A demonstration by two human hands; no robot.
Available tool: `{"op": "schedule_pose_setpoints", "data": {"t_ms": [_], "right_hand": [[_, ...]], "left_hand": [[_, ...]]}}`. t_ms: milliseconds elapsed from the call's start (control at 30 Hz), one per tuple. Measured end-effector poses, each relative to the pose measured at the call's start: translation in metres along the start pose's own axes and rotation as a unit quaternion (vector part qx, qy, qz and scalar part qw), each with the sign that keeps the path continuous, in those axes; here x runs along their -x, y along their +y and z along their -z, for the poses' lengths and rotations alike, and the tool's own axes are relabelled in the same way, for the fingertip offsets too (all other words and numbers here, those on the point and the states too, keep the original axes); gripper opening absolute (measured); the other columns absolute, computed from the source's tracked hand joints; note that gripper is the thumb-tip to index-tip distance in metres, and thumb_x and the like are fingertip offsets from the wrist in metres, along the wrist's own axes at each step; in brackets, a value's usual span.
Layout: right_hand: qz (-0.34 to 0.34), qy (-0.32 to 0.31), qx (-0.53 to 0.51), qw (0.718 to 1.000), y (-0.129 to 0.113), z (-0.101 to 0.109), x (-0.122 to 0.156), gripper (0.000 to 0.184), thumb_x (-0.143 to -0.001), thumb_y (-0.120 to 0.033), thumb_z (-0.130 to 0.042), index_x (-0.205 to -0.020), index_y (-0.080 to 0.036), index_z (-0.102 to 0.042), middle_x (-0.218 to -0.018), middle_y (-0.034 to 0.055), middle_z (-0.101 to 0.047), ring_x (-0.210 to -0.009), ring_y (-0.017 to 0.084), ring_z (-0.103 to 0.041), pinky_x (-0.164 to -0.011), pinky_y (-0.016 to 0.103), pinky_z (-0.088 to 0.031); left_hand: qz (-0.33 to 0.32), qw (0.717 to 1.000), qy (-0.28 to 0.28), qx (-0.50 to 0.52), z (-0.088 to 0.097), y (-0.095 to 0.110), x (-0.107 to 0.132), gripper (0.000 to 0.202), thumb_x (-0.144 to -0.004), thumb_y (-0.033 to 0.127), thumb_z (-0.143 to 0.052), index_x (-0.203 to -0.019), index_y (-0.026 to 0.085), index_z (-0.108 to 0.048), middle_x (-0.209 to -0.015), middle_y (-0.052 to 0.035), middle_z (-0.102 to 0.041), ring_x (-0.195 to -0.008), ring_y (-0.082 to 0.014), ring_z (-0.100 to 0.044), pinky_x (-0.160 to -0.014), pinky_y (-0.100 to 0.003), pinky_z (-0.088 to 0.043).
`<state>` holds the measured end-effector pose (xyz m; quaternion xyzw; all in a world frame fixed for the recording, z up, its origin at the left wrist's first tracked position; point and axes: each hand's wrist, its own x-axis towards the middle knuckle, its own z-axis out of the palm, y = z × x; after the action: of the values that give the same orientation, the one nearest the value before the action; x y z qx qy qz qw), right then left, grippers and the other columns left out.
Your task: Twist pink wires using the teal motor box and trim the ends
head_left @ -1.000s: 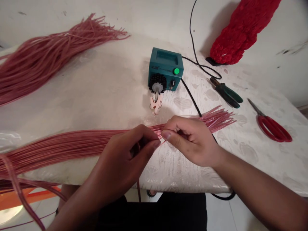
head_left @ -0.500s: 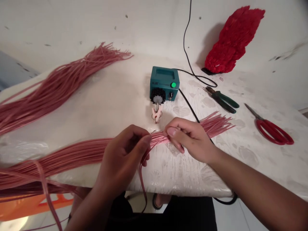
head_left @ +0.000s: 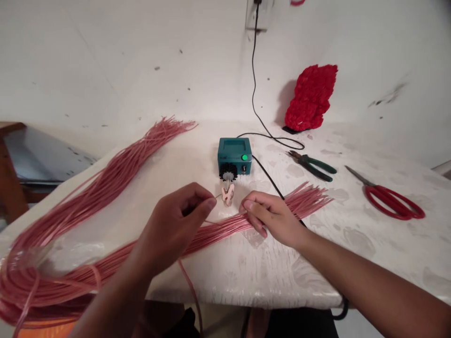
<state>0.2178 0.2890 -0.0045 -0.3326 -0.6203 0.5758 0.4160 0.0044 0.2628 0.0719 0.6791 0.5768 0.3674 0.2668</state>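
Pinching pink wire [head_left: 218, 230] — left hand [head_left: 172, 225], right hand [head_left: 271, 218] pressed on it, marbled table [head_left: 246, 267], scuffed wall [head_left: 141, 70]

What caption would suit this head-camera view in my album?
Left hand and right hand handle pink cords on a white table beside a small teal box.

Nothing can be read. The teal control box [head_left: 234, 149], just beyond the gap between the left hand [head_left: 172, 226] and the right hand [head_left: 273, 218], is the only place where lettering might stand, and any marks on its front are too small to tell. The small knob [head_left: 243, 170] on that front, nearest the right hand, shows no readable number or scale.
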Motion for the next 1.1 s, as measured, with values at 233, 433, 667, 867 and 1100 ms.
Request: {"op": "schedule_pose_setpoints", "data": {"t_ms": [233,433,667,867,1100], "right_hand": [[0.053,0.066,0.129,0.988,-0.04,0.008,-0.013,0.024,-0.098,-0.038,-0.054,-0.085,-0.019,-0.062,-0.053,-0.0077,-0.045,-0.046,0.008,-0.039,-0.048,0.024,-0.03],[0.132,0.14,0.412,0.891,-0.046,0.047,-0.07,0.02,-0.094,-0.033,-0.054,-0.103,-0.019,-0.066,-0.065,-0.0038,-0.054,-0.061,0.012,-0.049,-0.063,0.028,-0.036],[0.088,0.156,0.437,0.882,0.003,0.067,-0.1,0.045,-0.1,-0.05,-0.043,-0.13,-0.022,-0.062,-0.066,-0.001,-0.057,-0.064,0.018,-0.056,-0.065,0.031,-0.038],[0.093,0.152,0.351,0.919,0.017,0.073,-0.102,0.045,-0.1,-0.053,-0.046,-0.132,-0.024,-0.058,-0.062,-0.0034,-0.053,-0.058,0.014,-0.054,-0.06,0.029,-0.039],[0.097,0.15,0.315,0.932,0.022,0.076,-0.105,0.04,-0.099,-0.051,-0.05,-0.13,-0.027,-0.059,-0.067,-0.0035,-0.054,-0.056,0.011,-0.052,-0.055,0.026,-0.039]], "left_hand": [[-0.081,0.985,-0.147,-0.028,0.017,-0.023,-0.089,0.02,-0.086,0.036,-0.062,-0.081,0.017,-0.064,-0.066,0.0016,-0.056,-0.062,-0.012,-0.046,-0.057,-0.024,-0.032],[-0.062,0.977,-0.2,0.042,0.007,-0.063,-0.121,0.029,-0.082,0.044,-0.065,-0.082,0.014,-0.064,-0.06,0.0031,-0.05,-0.054,-0.0084,-0.039,-0.051,-0.022,-0.028],[0.0,0.972,-0.198,0.122,0.0,-0.097,-0.124,0.03,-0.083,0.045,-0.067,-0.083,0.017,-0.06,-0.053,0.0089,-0.033,-0.045,-0.0048,-0.027,-0.045,-0.021,-0.018],[0.05,0.962,-0.232,0.133,-0.006,-0.109,-0.146,0.024,-0.083,0.039,-0.07,-0.085,0.017,-0.061,-0.056,0.0069,-0.041,-0.041,-0.0028,-0.027,-0.042,-0.021,-0.014],[0.063,0.946,-0.278,0.156,-0.001,-0.119,-0.16,0.023,-0.089,0.04,-0.066,-0.089,0.017,-0.062,-0.054,0.0087,-0.034,-0.041,-0.003,-0.024,-0.042,-0.02,-0.015]]}}
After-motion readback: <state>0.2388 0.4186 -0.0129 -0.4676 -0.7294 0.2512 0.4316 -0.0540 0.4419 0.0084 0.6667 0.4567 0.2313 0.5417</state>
